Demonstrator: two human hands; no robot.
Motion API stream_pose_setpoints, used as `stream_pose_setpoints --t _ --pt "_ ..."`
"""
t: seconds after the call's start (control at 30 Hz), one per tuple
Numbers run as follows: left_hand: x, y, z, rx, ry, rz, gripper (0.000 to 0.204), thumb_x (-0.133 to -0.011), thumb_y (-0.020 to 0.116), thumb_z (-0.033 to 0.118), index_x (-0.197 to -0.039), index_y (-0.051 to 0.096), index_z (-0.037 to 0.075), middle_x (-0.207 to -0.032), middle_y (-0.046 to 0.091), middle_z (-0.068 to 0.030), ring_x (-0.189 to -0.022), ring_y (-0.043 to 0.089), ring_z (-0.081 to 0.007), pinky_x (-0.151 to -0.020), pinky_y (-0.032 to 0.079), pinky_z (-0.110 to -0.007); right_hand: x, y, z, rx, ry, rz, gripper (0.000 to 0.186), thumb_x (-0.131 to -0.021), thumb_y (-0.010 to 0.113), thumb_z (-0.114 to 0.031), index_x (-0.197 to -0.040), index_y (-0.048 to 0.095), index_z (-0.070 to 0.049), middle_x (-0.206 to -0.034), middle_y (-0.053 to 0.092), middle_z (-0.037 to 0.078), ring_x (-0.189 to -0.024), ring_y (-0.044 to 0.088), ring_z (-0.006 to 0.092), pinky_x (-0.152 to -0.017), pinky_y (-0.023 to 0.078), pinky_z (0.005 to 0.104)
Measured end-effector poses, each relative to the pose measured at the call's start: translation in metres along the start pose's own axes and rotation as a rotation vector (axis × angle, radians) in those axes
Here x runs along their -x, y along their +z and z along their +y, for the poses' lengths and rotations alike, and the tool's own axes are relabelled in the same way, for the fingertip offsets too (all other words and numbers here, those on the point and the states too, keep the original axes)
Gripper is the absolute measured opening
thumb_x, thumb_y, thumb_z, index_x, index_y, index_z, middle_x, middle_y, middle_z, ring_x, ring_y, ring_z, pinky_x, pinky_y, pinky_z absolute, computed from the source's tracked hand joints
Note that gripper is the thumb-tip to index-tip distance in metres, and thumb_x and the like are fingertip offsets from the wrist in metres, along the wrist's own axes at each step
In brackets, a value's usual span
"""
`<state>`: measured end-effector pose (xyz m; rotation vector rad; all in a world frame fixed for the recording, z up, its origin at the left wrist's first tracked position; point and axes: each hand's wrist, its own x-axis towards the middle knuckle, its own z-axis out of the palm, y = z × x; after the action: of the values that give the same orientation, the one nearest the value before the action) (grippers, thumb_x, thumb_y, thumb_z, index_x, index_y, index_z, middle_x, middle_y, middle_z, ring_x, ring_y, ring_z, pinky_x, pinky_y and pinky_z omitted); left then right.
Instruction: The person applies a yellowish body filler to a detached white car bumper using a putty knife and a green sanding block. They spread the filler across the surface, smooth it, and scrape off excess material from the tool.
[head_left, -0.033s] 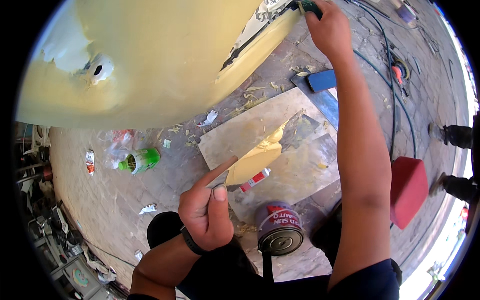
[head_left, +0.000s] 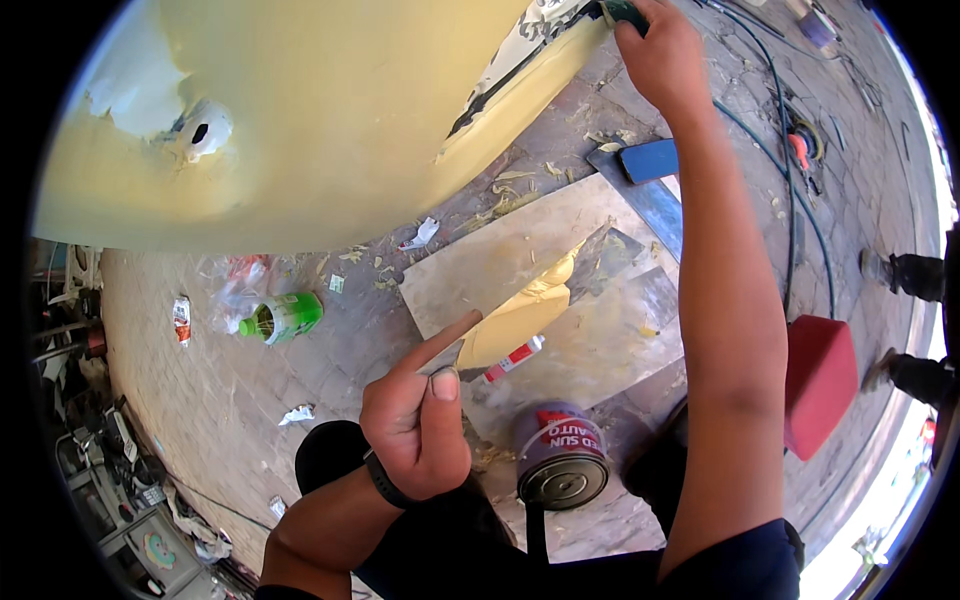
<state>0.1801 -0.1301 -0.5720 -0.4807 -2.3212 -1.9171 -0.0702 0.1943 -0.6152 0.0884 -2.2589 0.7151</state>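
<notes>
My left hand (head_left: 415,430) pinches a flat metal putty spreader (head_left: 445,358) between thumb and stretched forefinger. A thick layer of pale yellow putty (head_left: 515,325) covers its blade, held over a smeared board (head_left: 610,355) on the ground. At the top, my right hand (head_left: 668,65) grips a dark green spreader (head_left: 625,14) by the edge of a large curved panel (head_left: 330,130). That panel is coated in yellow filler, with torn white and black patches along its edge. A red and white tube (head_left: 515,358) lies on the board, beside a lidded purple-red can (head_left: 560,425).
A blue phone (head_left: 650,160) rests past the board's far corner. To the left lie a cut green bottle (head_left: 290,317) and scraps of litter. A red block-shaped stool (head_left: 820,385), dark hoses (head_left: 785,150) and another person's legs (head_left: 915,275) are on the right.
</notes>
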Motion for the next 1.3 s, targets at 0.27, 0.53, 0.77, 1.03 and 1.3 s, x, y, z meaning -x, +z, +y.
stream_pose_setpoints --t 0.27,0.53,0.77,1.03,1.3 --pt "0.001 -0.003 0.002 -0.012 -0.005 -0.009 0.031 -0.103 0.05 0.003 -0.119 0.066 -0.018 -0.123 0.075 -0.0275 -0.062 0.051 -0.0029 -0.056 0.043 -0.022 0.019 -0.004 -0.043 -0.047 0.221 -0.17 0.029 -0.09 0.067 -0.021 -0.11 0.075 -0.002 -0.081 0.069 0.019 -0.07 0.063 0.0249 -0.073 0.054 0.0382" --pt "0.003 -0.01 0.007 -0.025 -0.004 -0.077 0.036 -0.103 0.048 0.003 -0.126 0.064 -0.019 -0.12 0.076 -0.0266 -0.068 0.06 -0.0052 -0.062 0.048 -0.022 0.06 -0.008 -0.114 -0.307 0.277 -0.242 0.026 -0.082 0.065 -0.019 -0.096 0.075 0.001 -0.095 0.07 0.029 -0.088 0.066 0.0489 -0.082 0.055 0.0515" --pt "0.003 -0.007 0.017 0.019 0.044 -0.093 0.038 -0.104 0.047 0.004 -0.128 0.062 -0.02 -0.122 0.074 -0.0298 -0.091 0.074 -0.0153 -0.08 0.056 -0.024 0.1 -0.004 -0.17 -0.605 0.468 -0.317 0.02 -0.086 0.064 -0.014 -0.084 0.067 0.005 -0.086 0.067 0.027 -0.08 0.067 0.0423 -0.073 0.053 0.0478" --pt "0.008 -0.019 0.031 -0.006 0.022 -0.187 0.042 -0.105 0.043 0.005 -0.135 0.057 -0.021 -0.123 0.074 -0.0306 -0.106 0.075 -0.0215 -0.091 0.056 -0.028 0.11 -0.002 -0.162 -1.744 1.293 -0.28 0.022 -0.097 0.069 -0.011 -0.113 0.068 0.004 -0.096 0.074 0.01 -0.074 0.067 0.0201 -0.066 0.054 0.0335" --pt "0.011 -0.011 0.033 0.018 0.036 -0.151 0.04 -0.105 0.044 0.005 -0.128 0.062 -0.021 -0.125 0.072 -0.0323 -0.095 0.075 -0.0191 -0.083 0.058 -0.027 0.125 -0.024 -0.093 -1.846 1.173 0.172 0.025 -0.1 0.066 -0.01 -0.124 0.067 -0.001 -0.11 0.074 0.009 -0.099 0.07 0.0212 -0.089 0.057 0.0376"
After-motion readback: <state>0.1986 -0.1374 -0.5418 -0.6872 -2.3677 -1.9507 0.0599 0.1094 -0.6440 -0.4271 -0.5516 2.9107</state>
